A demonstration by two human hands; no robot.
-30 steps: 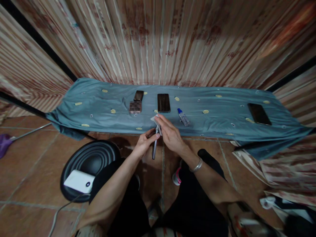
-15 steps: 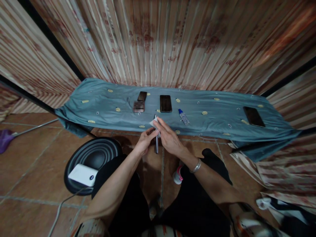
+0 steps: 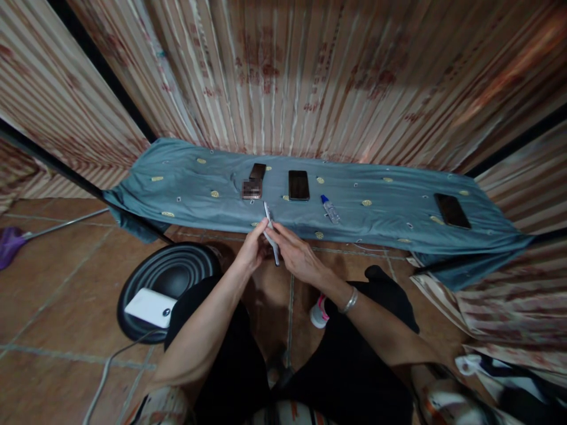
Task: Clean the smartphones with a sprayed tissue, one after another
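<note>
My left hand is closed around a thin phone, seen almost edge-on and tilted, just off the near edge of the bed-like surface. My right hand presses against the other face of the phone, fingers together. The white tissue in its fingers is mostly hidden between hand and phone. Beyond my hands, a dark phone lies on the blue patterned cloth. Right of it is a small clear bottle with a blue cap. Two dark flat items lie to its left, the nearer one blurred out.
Another dark phone lies at the cloth's right end. On the floor at left, a white device with a cable rests on a black round stool. Black poles and striped curtains enclose the place.
The held phone has turned and shifted slightly left with both hands. The white tissue, plainly visible before at my right fingers, is now mostly hidden.
</note>
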